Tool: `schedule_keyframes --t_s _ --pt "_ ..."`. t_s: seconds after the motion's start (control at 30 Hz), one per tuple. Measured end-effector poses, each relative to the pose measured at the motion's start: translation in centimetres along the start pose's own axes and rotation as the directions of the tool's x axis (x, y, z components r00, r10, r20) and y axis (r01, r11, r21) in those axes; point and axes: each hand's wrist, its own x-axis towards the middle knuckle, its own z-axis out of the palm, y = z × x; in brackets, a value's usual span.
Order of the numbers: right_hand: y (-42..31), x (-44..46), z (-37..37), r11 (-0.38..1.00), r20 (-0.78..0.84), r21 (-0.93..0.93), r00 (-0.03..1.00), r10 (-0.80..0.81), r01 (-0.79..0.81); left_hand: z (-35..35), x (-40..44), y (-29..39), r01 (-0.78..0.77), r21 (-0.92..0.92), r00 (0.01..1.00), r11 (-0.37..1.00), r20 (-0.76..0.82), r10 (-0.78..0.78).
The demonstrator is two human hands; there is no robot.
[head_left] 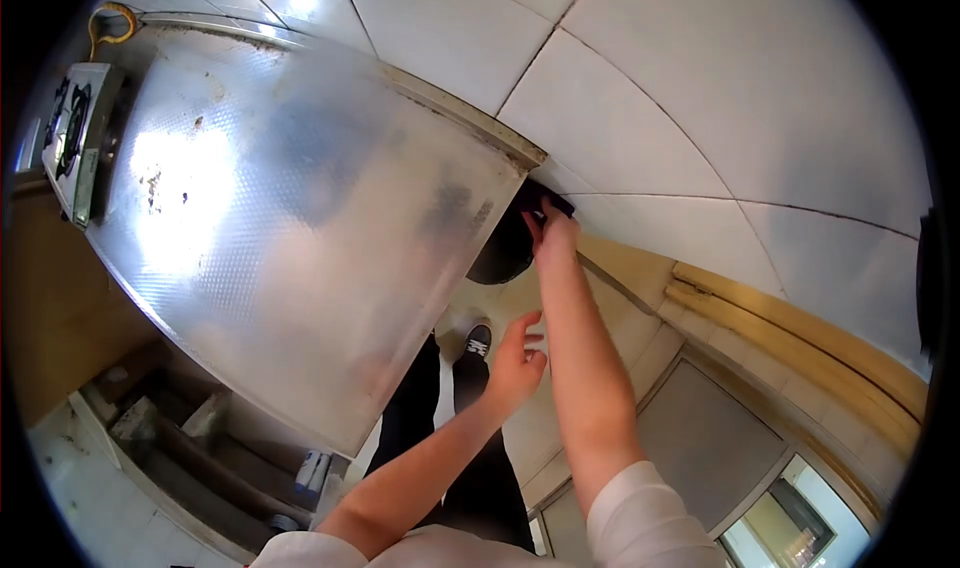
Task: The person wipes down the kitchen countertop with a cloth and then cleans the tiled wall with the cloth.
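My right hand (553,230) reaches out past the corner of the metal-topped counter (330,298), close to the tiled wall. Its fingers are closed on a small dark purple piece (562,204), perhaps a cloth, whose shape is mostly hidden. Just below and left of that hand is a black rounded object (503,256), possibly a bin, partly covered by the counter's edge. Nearer my body, my left hand (517,363) hangs in the air beside my right forearm, its fingers apart and holding nothing.
A gas stove (80,148) stands at the counter's far left end, with a yellow looped hose (113,23) behind it. White tiles (640,118) line the wall. At lower left are shelves (200,458). A door (705,438) is at lower right; my shoe (478,341) shows on the floor.
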Motion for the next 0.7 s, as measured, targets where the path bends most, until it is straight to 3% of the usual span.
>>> schedule_keyframes --t_s 0.03,0.1,0.23,0.33,0.43,0.47,0.5,0.57,0.63,0.7 --pt "-0.3 -0.5 0.1 0.999 0.013 0.054 1.0 -0.002 0.001 0.1 -0.6 -1.5 0.1 -0.05 0.995 0.994 0.017 -0.099" --pt "-2.7 -3.4 0.3 0.989 0.028 0.147 1.0 -0.01 0.006 -1.1 -0.6 -5.0 0.074 -0.034 0.997 0.997 -0.019 -0.074" --pt "-7.3 -8.0 1.3 0.989 0.24 0.146 0.971 -0.006 -0.03 -0.4 1.3 -6.9 0.064 -0.098 0.995 0.993 -0.07 -0.071" --pt "-2.3 -2.0 0.4 0.998 0.146 0.061 0.989 0.017 -0.026 0.1 0.2 -4.5 0.042 -0.104 0.998 0.994 0.04 -0.038" --pt "0.0 1.1 -1.3 1.0 0.019 0.003 0.999 0.03 -0.03 -0.9 -1.6 -6.8 0.086 0.024 0.989 0.996 0.122 -0.088" --pt "-0.2 0.8 -1.6 0.997 0.023 0.05 0.998 0.055 -0.056 -1.7 -2.3 -9.6 -0.032 0.017 0.992 0.999 0.125 0.03" --pt "-0.8 0.2 -2.7 0.995 0.018 0.093 0.999 0.043 -0.045 -2.2 -3.6 -8.7 0.055 0.086 0.997 0.995 0.056 -0.06" --pt "-3.4 -1.1 -5.5 0.984 0.025 0.178 1.0 -0.003 -0.002 -4.1 -4.7 -13.8 0.134 0.186 0.989 0.973 0.042 -0.144" --pt "-7.3 -4.2 -8.2 0.976 0.044 0.215 0.999 -0.026 0.016 -4.9 -5.5 -17.4 0.154 0.014 0.987 0.988 -0.05 -0.153" --pt "-9.7 -6.3 -9.9 0.968 0.105 0.248 0.992 -0.066 0.038 -4.6 -5.1 -14.5 0.157 -0.027 0.986 0.987 -0.048 -0.158"
